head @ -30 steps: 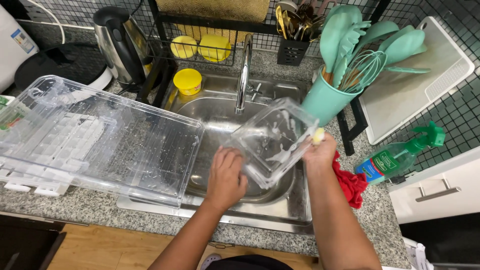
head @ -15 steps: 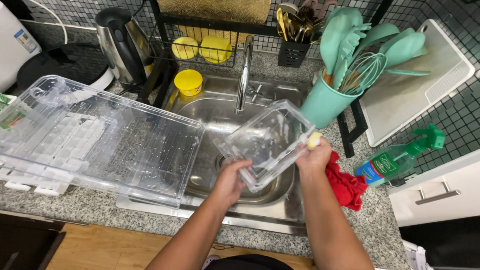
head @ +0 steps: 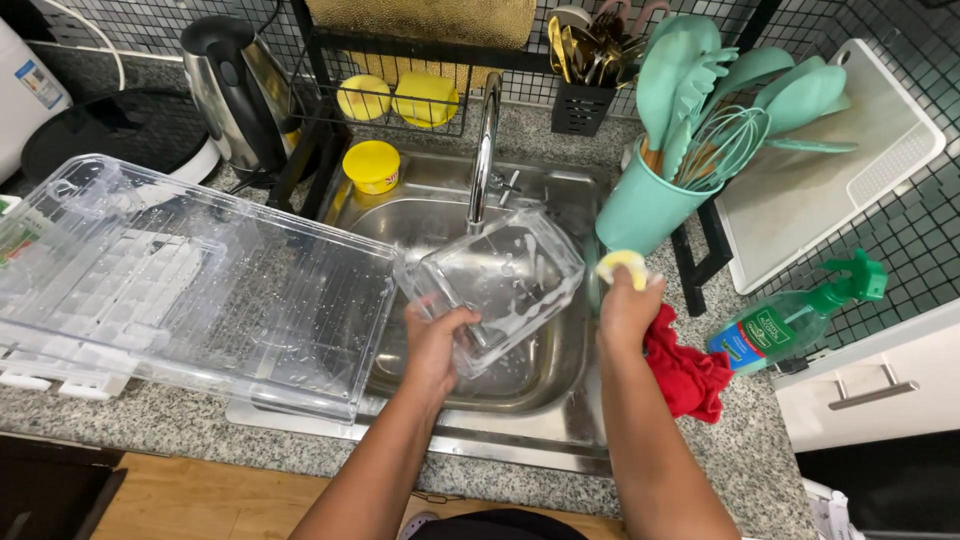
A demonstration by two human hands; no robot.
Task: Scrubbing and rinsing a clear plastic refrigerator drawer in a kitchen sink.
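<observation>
My left hand (head: 436, 343) grips the near corner of a clear plastic container (head: 500, 280), tilted over the steel sink (head: 560, 420) below the tap (head: 483, 140). White soap suds streak its inside. My right hand (head: 627, 312) is at the sink's right rim, just off the container's right side, closed around a yellow sponge (head: 622, 265) that pokes out above the fingers.
A large clear plastic bin (head: 180, 290) lies on the counter left of the sink, overlapping its rim. A red cloth (head: 690, 375) and green spray bottle (head: 790, 315) lie right. A teal utensil holder (head: 645, 205), kettle (head: 235, 90), yellow tub (head: 371, 165) and white tray (head: 830, 180) stand behind.
My right hand with the sponge has come out of the container to its right side. The container has tilted and shifted slightly left in my left hand.
</observation>
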